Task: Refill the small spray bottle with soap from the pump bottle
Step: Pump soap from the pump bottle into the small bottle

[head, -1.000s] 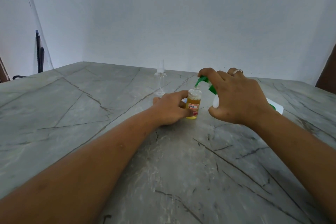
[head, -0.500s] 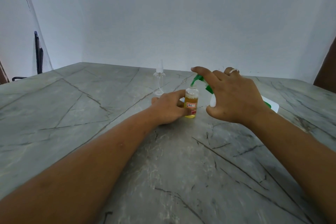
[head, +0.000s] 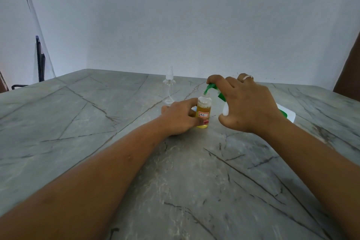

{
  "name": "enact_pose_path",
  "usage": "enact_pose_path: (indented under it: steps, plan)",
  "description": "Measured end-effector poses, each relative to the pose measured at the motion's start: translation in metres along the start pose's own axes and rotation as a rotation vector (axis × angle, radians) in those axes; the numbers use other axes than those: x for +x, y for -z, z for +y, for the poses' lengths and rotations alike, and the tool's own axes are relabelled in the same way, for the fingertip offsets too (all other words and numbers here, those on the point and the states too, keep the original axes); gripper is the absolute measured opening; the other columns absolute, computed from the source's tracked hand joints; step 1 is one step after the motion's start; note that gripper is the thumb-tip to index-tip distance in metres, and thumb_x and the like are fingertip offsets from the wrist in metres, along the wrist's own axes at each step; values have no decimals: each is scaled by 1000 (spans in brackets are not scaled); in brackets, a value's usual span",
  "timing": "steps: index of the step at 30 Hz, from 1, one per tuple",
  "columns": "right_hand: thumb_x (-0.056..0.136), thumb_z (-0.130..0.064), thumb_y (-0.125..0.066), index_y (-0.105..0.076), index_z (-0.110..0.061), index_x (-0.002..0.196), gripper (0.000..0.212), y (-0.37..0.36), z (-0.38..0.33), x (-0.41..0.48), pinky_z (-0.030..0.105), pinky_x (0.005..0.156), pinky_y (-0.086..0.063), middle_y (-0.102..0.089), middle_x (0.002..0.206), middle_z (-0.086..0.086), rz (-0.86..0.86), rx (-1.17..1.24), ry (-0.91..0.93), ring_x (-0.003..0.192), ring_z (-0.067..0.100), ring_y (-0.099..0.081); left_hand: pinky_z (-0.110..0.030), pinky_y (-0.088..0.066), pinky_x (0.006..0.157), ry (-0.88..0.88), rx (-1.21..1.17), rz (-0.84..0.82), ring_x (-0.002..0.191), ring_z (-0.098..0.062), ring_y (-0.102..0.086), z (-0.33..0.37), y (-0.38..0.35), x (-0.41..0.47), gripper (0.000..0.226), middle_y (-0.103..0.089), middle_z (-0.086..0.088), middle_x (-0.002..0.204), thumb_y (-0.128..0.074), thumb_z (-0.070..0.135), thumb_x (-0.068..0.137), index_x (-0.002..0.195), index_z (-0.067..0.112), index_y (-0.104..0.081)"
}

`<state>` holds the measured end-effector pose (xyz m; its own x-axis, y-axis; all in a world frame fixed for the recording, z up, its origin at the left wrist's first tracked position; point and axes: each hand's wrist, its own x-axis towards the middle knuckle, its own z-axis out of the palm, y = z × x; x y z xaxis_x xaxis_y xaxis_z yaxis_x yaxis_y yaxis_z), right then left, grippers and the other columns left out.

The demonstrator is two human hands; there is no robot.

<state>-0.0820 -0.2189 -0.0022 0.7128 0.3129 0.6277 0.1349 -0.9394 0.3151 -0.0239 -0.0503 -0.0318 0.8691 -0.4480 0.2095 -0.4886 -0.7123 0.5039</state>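
A small clear bottle, open at the top and part full of yellow soap with a white label, stands on the grey marble table. My left hand grips it from the left. My right hand wraps the white pump bottle, mostly hidden behind the hand, with fingers pressing its green pump head. The green spout points down into the small bottle's mouth. The clear spray cap with its dip tube stands apart, behind and to the left.
A white and green object lies flat on the table behind my right wrist. A dark chair back stands past the table's left edge. A white wall runs along the table's far edge.
My right index finger has curled down onto the green pump head, and the spout sits lower over the small bottle's mouth. My left hand keeps its hold.
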Motion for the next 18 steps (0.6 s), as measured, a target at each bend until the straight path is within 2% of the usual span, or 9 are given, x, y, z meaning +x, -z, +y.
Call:
enact_pose_path:
  steps: [10, 18]
  plan:
    - [67, -44, -64, -11, -36, 144, 94, 1, -1, 0, 29, 59, -44, -60, 105, -1, -18, -38, -5, 95, 25, -52, -51, -27, 110, 7, -18, 4, 126, -24, -47, 2, 1, -2, 61, -55, 0, 135, -55, 51, 87, 142, 34, -32]
    - [73, -46, -61, -6, -37, 144, 91, 4, -2, -1, 30, 68, -46, -55, 118, -2, -31, -25, 10, 106, 24, -49, -52, -28, 110, 15, -4, 3, 125, -24, -48, 2, 1, -1, 61, -53, 0, 137, -54, 49, 88, 142, 32, -32]
